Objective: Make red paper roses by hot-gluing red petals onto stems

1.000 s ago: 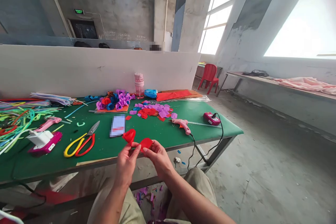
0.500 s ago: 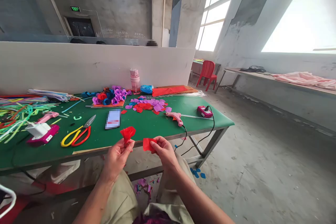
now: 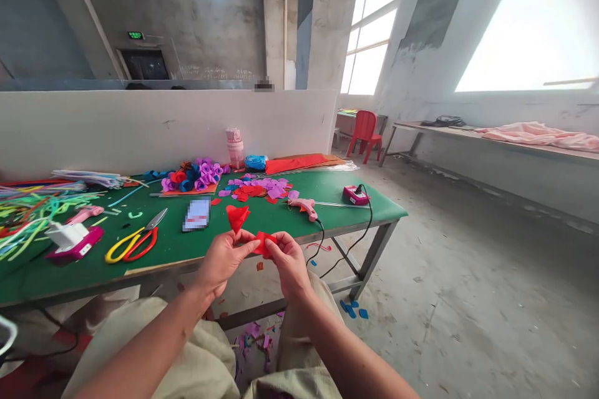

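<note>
My left hand [image 3: 228, 260] holds a red paper flower [image 3: 238, 218] that flares upward above its fingers. The same hand's thumb and a finger also pinch the left edge of a red paper petal [image 3: 262, 244]. My right hand [image 3: 289, 262] grips the petal's right side, so the piece spans both hands just off the table's front edge. Beyond them lies a pile of loose purple and red petals [image 3: 266, 188]. A pink glue gun [image 3: 305, 207] rests to the right of the pile. Finished purple, red and blue flowers [image 3: 199, 176] are heaped behind a phone [image 3: 196, 214].
Yellow-and-red-handled scissors [image 3: 135, 244] lie left on the green table [image 3: 253, 224], near a second glue gun [image 3: 87, 214] and colourful strips [image 3: 28, 218]. A magenta power socket [image 3: 356, 195] sits right, its cord hanging down. A pink bottle [image 3: 235, 148] stands by the white partition [image 3: 163, 128].
My hands have come together, and the left fingers now also pinch the petal that only my right hand held. The flower has moved slightly right and up. The camera view has shifted a little.
</note>
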The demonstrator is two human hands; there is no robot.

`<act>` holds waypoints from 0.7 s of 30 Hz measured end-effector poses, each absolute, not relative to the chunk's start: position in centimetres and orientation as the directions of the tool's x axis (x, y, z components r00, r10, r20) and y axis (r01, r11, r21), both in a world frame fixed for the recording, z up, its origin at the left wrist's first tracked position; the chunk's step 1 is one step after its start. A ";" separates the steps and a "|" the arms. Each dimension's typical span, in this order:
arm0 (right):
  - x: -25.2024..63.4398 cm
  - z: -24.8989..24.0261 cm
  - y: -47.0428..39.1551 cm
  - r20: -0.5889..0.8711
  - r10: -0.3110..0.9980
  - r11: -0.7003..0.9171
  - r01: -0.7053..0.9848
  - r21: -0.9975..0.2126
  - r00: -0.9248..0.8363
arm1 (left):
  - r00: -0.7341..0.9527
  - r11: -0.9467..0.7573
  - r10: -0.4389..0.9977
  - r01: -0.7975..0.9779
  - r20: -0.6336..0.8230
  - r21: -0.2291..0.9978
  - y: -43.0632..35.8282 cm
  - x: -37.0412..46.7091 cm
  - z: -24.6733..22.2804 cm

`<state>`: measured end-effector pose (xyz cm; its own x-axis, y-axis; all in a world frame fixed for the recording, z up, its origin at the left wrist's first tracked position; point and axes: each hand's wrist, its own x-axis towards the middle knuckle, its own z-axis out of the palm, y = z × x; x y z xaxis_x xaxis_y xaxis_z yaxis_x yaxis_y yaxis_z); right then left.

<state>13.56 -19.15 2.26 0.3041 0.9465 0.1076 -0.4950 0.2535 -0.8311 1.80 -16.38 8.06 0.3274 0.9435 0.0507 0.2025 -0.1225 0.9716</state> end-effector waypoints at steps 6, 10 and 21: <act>16.8 2.2 -17.6 0.090 0.919 0.244 -0.373 -0.895 0.385 | 0.371 -0.275 0.913 0.256 0.168 0.927 -9.1 3.7 8.8; 18.7 2.2 -16.2 0.013 0.911 0.177 -0.361 -0.916 0.413 | 0.357 -0.076 0.932 0.031 0.060 0.997 -5.0 5.4 7.7; 17.2 2.1 -6.0 0.090 0.860 0.377 -0.506 -0.776 0.502 | 0.206 0.081 0.978 -0.313 -0.015 0.946 -3.3 9.4 3.2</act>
<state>17.21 -6.04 2.13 0.5020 0.8602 0.0904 -0.5064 0.3770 -0.7755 9.38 -3.27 3.21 0.2063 0.9784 -0.0151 -0.3133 0.0807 0.9462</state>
